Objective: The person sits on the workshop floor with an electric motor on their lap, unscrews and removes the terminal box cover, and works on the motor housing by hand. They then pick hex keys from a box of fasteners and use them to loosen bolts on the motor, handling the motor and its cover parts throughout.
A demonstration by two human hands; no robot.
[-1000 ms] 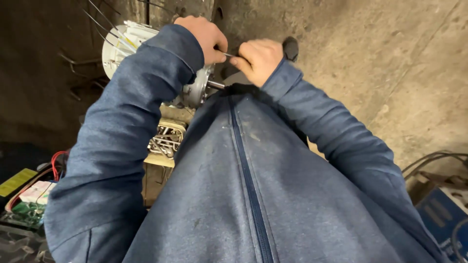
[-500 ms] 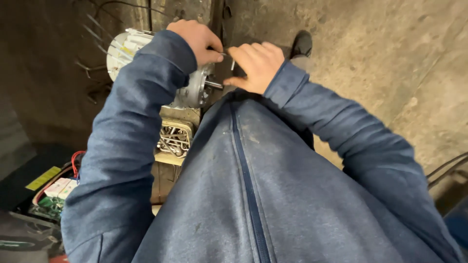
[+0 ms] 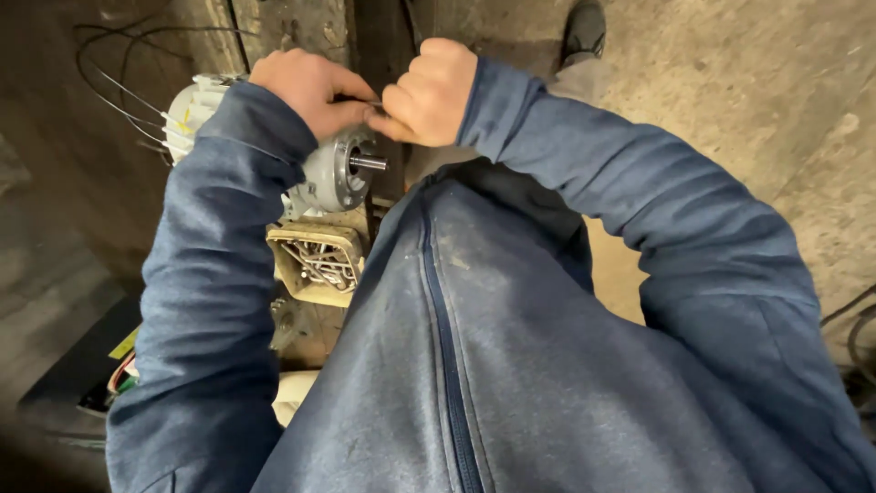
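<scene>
Motor (image 3: 339,173): grey flanged housing, short protruding steel shaft.

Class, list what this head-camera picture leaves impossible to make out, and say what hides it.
- Head view: thin tool between left hand and right hand, hidden by fingers.
- Motor body, covered by the left sleeve.
- Tray contents, a tangle too small to identify.
- Circuit board, blurred and dark at the sleeve's edge.

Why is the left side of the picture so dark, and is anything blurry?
In the head view, the light falls mostly on the concrete floor at right, so the left corner stays in shadow; the motor and both hands, left and right, look sharp, while the dim box of wires lower left is murky.
</scene>
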